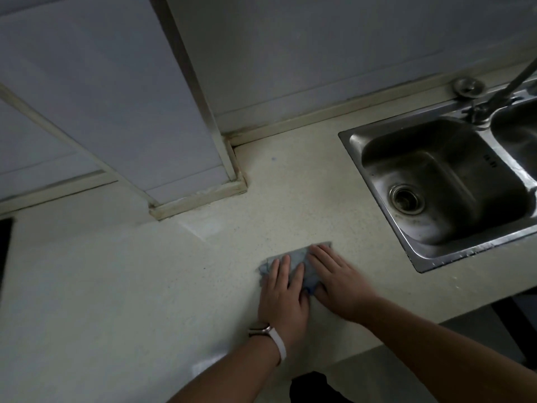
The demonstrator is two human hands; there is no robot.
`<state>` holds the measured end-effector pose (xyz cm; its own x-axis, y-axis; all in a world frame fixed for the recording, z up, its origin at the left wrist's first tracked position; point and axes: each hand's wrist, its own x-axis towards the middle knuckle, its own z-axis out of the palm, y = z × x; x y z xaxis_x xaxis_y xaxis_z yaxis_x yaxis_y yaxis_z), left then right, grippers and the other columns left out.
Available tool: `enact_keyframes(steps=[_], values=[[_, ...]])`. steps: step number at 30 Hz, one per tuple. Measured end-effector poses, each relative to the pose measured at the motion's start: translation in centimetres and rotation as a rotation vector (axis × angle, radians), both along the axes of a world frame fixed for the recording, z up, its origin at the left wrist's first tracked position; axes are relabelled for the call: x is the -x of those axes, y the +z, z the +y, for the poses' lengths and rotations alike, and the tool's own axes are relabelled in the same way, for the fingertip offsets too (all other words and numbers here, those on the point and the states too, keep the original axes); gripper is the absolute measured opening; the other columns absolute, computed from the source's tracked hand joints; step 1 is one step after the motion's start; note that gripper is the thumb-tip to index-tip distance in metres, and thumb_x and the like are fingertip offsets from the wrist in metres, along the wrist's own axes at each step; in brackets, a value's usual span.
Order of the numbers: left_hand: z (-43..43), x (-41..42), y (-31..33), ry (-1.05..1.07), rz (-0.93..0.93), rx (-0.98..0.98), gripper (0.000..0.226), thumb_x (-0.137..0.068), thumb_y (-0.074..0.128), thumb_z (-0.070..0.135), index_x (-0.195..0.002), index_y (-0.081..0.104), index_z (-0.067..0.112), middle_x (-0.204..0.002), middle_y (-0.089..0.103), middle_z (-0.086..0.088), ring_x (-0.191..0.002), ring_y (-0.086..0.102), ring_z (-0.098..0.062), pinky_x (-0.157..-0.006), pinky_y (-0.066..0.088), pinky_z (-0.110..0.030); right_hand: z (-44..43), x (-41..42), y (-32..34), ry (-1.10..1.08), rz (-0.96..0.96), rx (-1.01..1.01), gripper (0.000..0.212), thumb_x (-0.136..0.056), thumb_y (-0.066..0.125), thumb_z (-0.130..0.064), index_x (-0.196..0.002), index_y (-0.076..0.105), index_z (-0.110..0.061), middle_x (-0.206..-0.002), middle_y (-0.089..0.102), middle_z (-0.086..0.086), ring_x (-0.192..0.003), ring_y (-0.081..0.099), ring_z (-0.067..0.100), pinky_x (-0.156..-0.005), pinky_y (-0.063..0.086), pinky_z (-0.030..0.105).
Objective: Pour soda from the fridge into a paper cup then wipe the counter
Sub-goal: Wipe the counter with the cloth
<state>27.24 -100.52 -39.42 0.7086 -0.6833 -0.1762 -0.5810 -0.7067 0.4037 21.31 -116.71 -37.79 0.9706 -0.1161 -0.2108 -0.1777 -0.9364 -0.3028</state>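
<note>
A grey-blue cloth lies flat on the pale speckled counter, a little left of the sink. Both of my hands press down on it side by side, fingers stretched out and pointing away from me. My left hand covers the cloth's left part and wears a white band and a watch at the wrist. My right hand covers the right part. Most of the cloth is hidden under my palms. No soda, cup or fridge is in view.
A steel sink with a round drain is set into the counter at the right, with a tap behind it. A boxed white pillar juts out from the tiled wall at the back. The counter's front edge runs under my right forearm.
</note>
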Motion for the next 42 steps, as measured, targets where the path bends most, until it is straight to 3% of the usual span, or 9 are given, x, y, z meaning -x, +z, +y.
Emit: enact_keyframes(steps=[3,6,10,17,23,26,33,37,42], values=[[-0.9,-3.3,-0.2,-0.001,-0.003,-0.007,0.054,-0.093,0.038,0.038,-0.143,0.047,0.019,-0.153,0.039,-0.013,-0.142,0.035,-0.036,-0.110,0.036,-0.055,-0.7,-3.3,0.5,0.012,0.039,-0.039,0.071,-0.098,0.033,-0.048,-0.156,0.007,-0.017,-0.164,0.004,0.002,-0.142,-0.012,0.008,-0.115,-0.008,0.030],[-2.2,-7.1,0.2,0.000,0.015,-0.018,0.052,-0.097,0.048,0.032,-0.147,0.041,0.019,-0.158,0.030,-0.012,-0.146,0.024,-0.035,-0.116,0.027,-0.054,-1.5,-6.7,0.7,-0.001,0.023,-0.043,0.070,-0.100,0.038,-0.045,-0.156,0.008,-0.015,-0.165,0.006,0.003,-0.149,-0.007,0.014,-0.112,-0.012,0.029],[-3.5,-11.5,0.7,-0.018,0.037,-0.067,0.055,-0.102,0.040,0.035,-0.154,0.025,0.024,-0.165,0.010,-0.004,-0.151,0.003,-0.025,-0.123,0.010,-0.043,-3.0,-10.9,0.5,0.031,0.025,-0.024,0.070,-0.099,0.037,-0.042,-0.156,0.010,-0.011,-0.164,0.008,0.006,-0.151,-0.002,0.020,-0.113,-0.012,0.026],[-5.5,-15.7,1.2,0.005,0.083,-0.131,0.058,-0.103,0.036,0.038,-0.155,0.013,0.029,-0.165,-0.002,0.001,-0.151,-0.007,-0.021,-0.123,0.005,-0.047,-5.1,-15.4,0.4,0.068,0.011,-0.004,0.070,-0.099,0.036,-0.042,-0.156,0.010,-0.009,-0.164,0.007,0.007,-0.151,-0.002,0.021,-0.114,-0.011,0.026],[-5.7,-16.8,2.4,0.088,0.002,-0.048,0.057,-0.096,0.048,0.044,-0.147,0.039,0.022,-0.157,0.032,-0.002,-0.144,0.027,-0.023,-0.113,0.031,-0.041,-6.4,-17.3,1.5,0.062,-0.032,-0.062,0.062,-0.091,0.044,-0.045,-0.143,0.039,-0.012,-0.152,0.035,0.008,-0.142,0.025,0.025,-0.118,0.020,0.037],[-5.9,-17.5,3.0,0.186,-0.041,-0.015,0.048,-0.098,0.047,0.039,-0.141,0.046,0.018,-0.146,0.048,-0.001,-0.132,0.041,-0.023,-0.106,0.038,-0.037,-7.2,-18.0,1.9,-0.048,-0.063,-0.085,0.051,-0.095,0.041,-0.040,-0.139,0.042,-0.014,-0.147,0.041,0.006,-0.139,0.032,0.024,-0.115,0.027,0.039],[-7.0,-18.2,4.3,0.241,0.031,-0.223,0.053,-0.095,0.050,0.036,-0.144,0.036,0.024,-0.142,0.043,-0.006,-0.124,0.044,-0.031,-0.094,0.041,-0.041,-7.4,-17.3,2.8,-0.095,0.064,-0.022,0.043,-0.095,0.046,-0.030,-0.135,0.042,-0.013,-0.131,0.047,0.009,-0.117,0.046,0.025,-0.098,0.041,0.037],[-6.8,-18.0,5.0,0.282,0.077,-0.263,0.036,-0.091,0.053,0.034,-0.124,0.053,0.021,-0.131,0.047,-0.008,-0.115,0.047,-0.031,-0.090,0.044,-0.040,-6.8,-16.4,3.3,-0.159,0.101,-0.043,0.041,-0.092,0.054,-0.022,-0.130,0.044,-0.012,-0.127,0.046,0.009,-0.111,0.046,0.023,-0.096,0.043,0.034],[-4.8,-15.6,5.7,0.332,0.088,-0.119,0.014,-0.089,0.058,0.027,-0.103,0.058,0.024,-0.115,0.052,-0.003,-0.108,0.049,-0.025,-0.086,0.045,-0.037,-6.0,-14.0,3.7,-0.177,0.031,-0.139,0.023,-0.091,0.054,-0.017,-0.113,0.050,-0.017,-0.115,0.048,0.002,-0.103,0.046,0.019,-0.091,0.044,0.032]])
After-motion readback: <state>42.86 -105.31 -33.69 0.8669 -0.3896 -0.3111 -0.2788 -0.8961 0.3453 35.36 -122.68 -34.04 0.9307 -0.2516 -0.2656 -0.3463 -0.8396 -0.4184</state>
